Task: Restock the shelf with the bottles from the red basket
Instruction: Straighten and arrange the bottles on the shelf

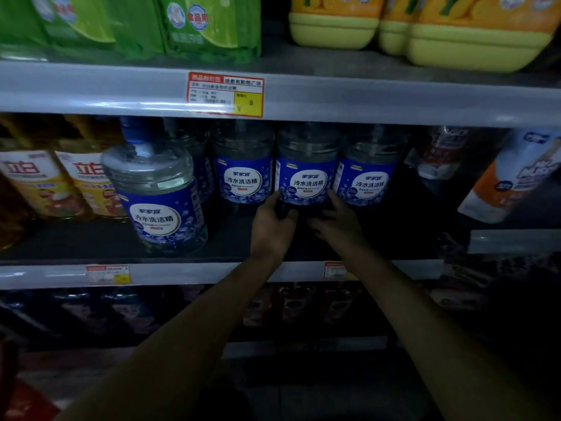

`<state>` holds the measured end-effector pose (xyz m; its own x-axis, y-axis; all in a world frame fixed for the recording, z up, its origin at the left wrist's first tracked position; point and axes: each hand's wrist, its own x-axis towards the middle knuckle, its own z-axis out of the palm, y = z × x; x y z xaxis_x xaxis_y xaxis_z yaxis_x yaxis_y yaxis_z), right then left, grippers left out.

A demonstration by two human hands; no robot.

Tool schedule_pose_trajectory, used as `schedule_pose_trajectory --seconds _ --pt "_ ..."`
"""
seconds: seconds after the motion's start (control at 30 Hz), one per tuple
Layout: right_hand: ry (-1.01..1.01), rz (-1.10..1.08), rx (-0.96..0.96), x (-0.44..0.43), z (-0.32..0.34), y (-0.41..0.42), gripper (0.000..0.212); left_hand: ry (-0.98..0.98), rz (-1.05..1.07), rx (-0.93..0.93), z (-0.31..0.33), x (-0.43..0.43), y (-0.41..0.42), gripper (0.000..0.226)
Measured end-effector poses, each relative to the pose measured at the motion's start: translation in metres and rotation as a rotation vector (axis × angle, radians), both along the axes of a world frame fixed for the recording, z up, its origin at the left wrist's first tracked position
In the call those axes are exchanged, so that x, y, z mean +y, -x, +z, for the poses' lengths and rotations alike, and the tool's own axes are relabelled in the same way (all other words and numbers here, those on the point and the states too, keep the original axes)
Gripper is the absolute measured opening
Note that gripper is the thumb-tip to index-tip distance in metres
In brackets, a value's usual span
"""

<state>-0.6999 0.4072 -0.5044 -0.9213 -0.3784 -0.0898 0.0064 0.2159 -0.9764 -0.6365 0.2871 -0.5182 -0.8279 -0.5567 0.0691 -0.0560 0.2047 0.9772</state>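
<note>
Clear bottles with blue labels stand in a row on the middle shelf point(91, 238). Both my hands reach in at the base of one of them, the held bottle point(306, 174): my left hand point(273, 226) grips its lower left side and my right hand point(337, 221) its lower right side. It stands upright between two like bottles, one on the left point(241, 174) and one on the right point(367, 177). Another blue-label bottle point(158, 196) stands nearer the shelf's front edge at the left. A red edge, perhaps the basket point(18, 399), shows at the bottom left.
Yellow-label bottles point(82, 180) fill the shelf's left end and white and orange pouches point(510, 177) its right end. Green packs point(182, 25) and yellow jugs point(334, 22) sit on the shelf above. A price tag point(226, 94) hangs on the upper rail. Dark products line the shelf below.
</note>
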Motion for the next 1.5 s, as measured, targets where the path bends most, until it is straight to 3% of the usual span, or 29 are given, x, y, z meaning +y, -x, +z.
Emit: schedule_pose_trajectory --seconds 0.1,0.2,0.27,0.37,0.63,0.9,1.07,1.33,1.5 --pt "-0.300 -0.039 0.234 0.004 -0.008 -0.006 0.073 0.418 -0.001 -0.116 -0.007 -0.019 -0.012 0.059" --pt "-0.462 0.018 0.538 0.001 -0.017 -0.014 0.069 0.715 0.013 -0.233 -0.013 -0.036 -0.028 0.066" --pt "-0.549 0.100 0.713 -0.007 -0.020 -0.019 0.068 0.823 0.033 -0.272 -0.015 -0.045 -0.037 0.069" --pt "-0.628 0.193 0.821 -0.027 -0.022 -0.027 0.069 0.875 0.038 -0.349 -0.019 -0.060 -0.045 0.081" --pt "-0.678 0.344 0.889 -0.061 -0.032 -0.026 0.086 0.910 -0.061 -0.427 -0.027 -0.071 -0.050 0.100" --pt "-0.669 0.390 0.824 -0.071 -0.037 -0.024 0.100 0.864 -0.111 -0.455 -0.023 -0.074 -0.050 0.105" --pt "-0.567 0.427 0.684 -0.065 -0.030 -0.021 0.100 0.827 -0.153 -0.426 -0.017 -0.077 -0.054 0.104" --pt "-0.484 0.325 0.708 -0.062 -0.009 -0.051 0.071 0.890 -0.124 -0.192 0.001 -0.091 -0.102 0.070" --pt "-0.397 0.306 0.750 -0.078 0.002 -0.081 0.070 1.093 -0.008 -0.121 0.012 -0.102 -0.147 0.053"
